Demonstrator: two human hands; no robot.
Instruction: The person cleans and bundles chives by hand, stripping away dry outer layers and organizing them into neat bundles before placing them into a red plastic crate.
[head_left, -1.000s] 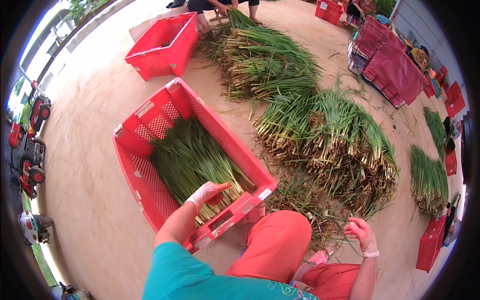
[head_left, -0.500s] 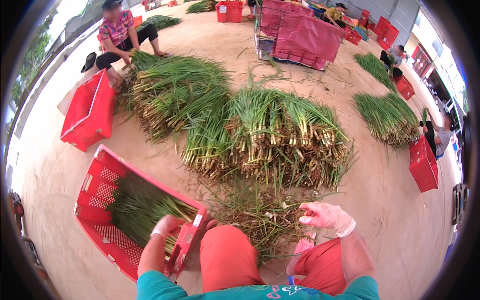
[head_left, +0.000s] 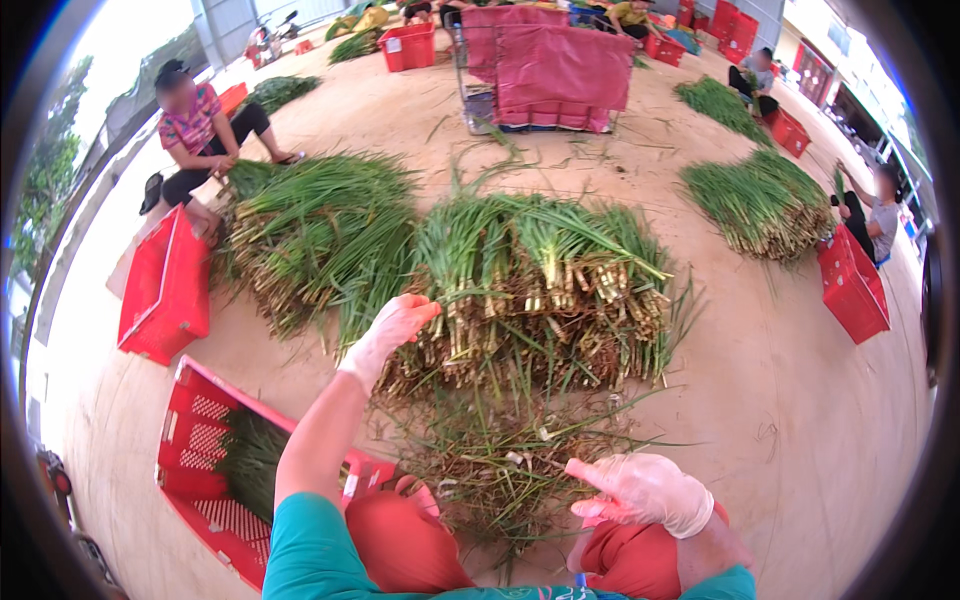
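Note:
My left hand (head_left: 398, 328), in a thin pale glove, reaches forward to the near pile of long leafy green stalks with pale, rooty ends (head_left: 545, 270). Its fingers are stretched out at the pile's left part, and no stalk shows in its grip. My right hand (head_left: 645, 492), also gloved, hovers over my right knee. Its index finger points left and the other fingers are curled; whatever they may hold is hidden. Beside my left knee stands a tilted red crate (head_left: 205, 440) with green stalks (head_left: 250, 460) lying in it, partly covered by my left arm.
Loose leaves and root scraps (head_left: 510, 460) litter the floor between my knees and the pile. Another red crate (head_left: 165, 290) stands at left, near a person (head_left: 195, 130) seated by a stalk heap (head_left: 310, 230). A covered cart (head_left: 550, 80) stands behind. More people, crates and heaps (head_left: 760, 200) are at right.
My left hand has left the crate and moved forward and right to the pile. My right hand has come down a little closer to my knee. The view has shifted slightly.

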